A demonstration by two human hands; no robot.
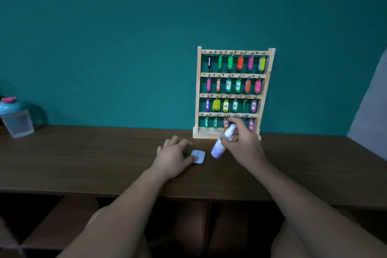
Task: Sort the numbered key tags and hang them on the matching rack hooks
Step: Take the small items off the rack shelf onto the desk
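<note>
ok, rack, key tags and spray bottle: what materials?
The pale slatted key rack seems unfinished wood: matte, square-cut bars. The bright coloured key tags look like glossy plastic, with highlights. The lilac spray bottle in the right hand is probably translucent plastic with a white pump top.

The left hand (172,156) and right hand (246,146) extend from bare forearms (129,205).
</note>
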